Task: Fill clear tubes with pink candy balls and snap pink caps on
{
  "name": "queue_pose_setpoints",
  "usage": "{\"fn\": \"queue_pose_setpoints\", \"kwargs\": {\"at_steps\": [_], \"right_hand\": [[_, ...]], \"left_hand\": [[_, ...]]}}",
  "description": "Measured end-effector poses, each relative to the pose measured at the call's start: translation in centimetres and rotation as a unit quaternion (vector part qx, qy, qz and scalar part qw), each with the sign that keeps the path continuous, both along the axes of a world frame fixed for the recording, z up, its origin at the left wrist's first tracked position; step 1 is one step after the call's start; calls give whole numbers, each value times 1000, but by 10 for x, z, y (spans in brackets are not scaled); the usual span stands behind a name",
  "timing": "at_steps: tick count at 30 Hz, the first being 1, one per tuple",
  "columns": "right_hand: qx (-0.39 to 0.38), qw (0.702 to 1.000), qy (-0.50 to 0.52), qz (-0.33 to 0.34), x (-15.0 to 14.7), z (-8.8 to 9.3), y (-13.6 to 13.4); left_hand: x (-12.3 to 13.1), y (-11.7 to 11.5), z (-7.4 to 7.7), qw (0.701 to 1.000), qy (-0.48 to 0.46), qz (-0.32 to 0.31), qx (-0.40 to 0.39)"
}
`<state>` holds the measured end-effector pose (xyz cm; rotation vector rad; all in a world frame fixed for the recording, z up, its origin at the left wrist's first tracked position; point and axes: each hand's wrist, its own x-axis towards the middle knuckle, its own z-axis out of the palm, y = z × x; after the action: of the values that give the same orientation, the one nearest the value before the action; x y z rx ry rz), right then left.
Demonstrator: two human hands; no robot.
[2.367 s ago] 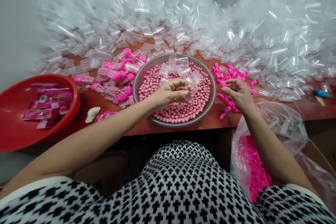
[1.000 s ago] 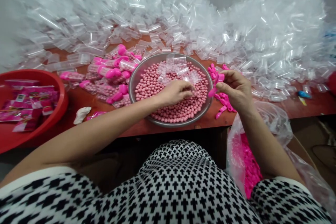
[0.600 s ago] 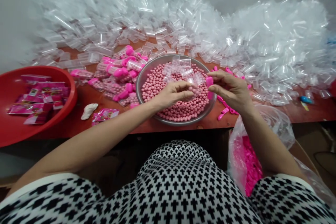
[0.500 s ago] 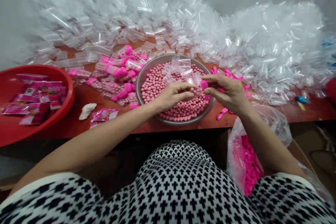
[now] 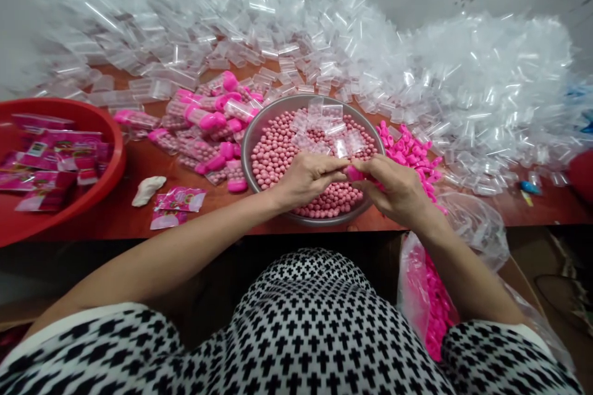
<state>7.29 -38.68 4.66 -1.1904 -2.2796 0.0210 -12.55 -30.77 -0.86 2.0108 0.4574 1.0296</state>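
Observation:
Above the front of a grey metal bowl (image 5: 250,180) full of pink balls (image 5: 273,151), my hands meet. My left hand (image 5: 308,180) is closed around a small clear tube, mostly hidden by the fingers; the earlier frame shows pink balls inside it. Pinched in my right hand (image 5: 393,188) is a bright pink cap (image 5: 354,173), pressed against the tube's end. Several clear tubes (image 5: 332,118) lie on top of the balls. To the left of the bowl is a heap of filled tubes with pink caps (image 5: 213,120). Loose pink caps (image 5: 412,151) lie just right of the bowl.
A large heap of clear tubes (image 5: 296,31) runs along the back of the red table (image 5: 222,216). At left stand a red basin (image 5: 118,163) with pink packets, a white lump (image 5: 148,190) and more packets (image 5: 178,203). A plastic bag of caps (image 5: 412,278) hangs at the right front.
My right hand has brought the pink cap left and down against the tube's end; a gap showed between them before. The view has shifted slightly.

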Motion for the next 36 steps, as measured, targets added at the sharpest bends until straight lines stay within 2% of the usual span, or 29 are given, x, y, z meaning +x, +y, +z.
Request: {"fn": "queue_pose_setpoints", "kwargs": {"at_steps": [3, 6, 8, 10, 12, 14, 16, 18, 21, 26, 36], "right_hand": [[-16, 999, -29, 10, 2, -5, -3], [-22, 999, -22, -14, 3, -13, 2], [-39, 998, 42, -27, 4, -16, 7], [-103, 980, 168, -23, 7, -18, 10], [-208, 925, 319, 4, 12, -19, 10], [-299, 847, 438, 29, 18, -21, 8], [-329, 795, 510, 24, 23, -24, 6], [-316, 775, 548, -5, 25, -27, 7], [-316, 759, 570, -20, 21, -27, 14], [-436, 713, 549, 15, 4, -23, 27], [-468, 659, 589, 5, -17, -24, 29]], "left_hand": [[2, -1, -2, 1000, 3, -16, 21], [3, 1, -1, 999, 14, -22, -18], [3, 3, 2, 996, 13, -33, -87], [3, 7, 6, 982, -11, -57, -181], [2, 9, 9, 955, -53, -73, -281], [2, 10, 11, 927, -90, -71, -358], [3, 10, 12, 913, -103, -69, -388], [3, 10, 13, 923, -96, -72, -365], [3, 11, 13, 954, -82, -68, -279], [0, 16, 6, 983, -59, -56, -162], [0, 15, 3, 983, -61, -35, -167]]}}
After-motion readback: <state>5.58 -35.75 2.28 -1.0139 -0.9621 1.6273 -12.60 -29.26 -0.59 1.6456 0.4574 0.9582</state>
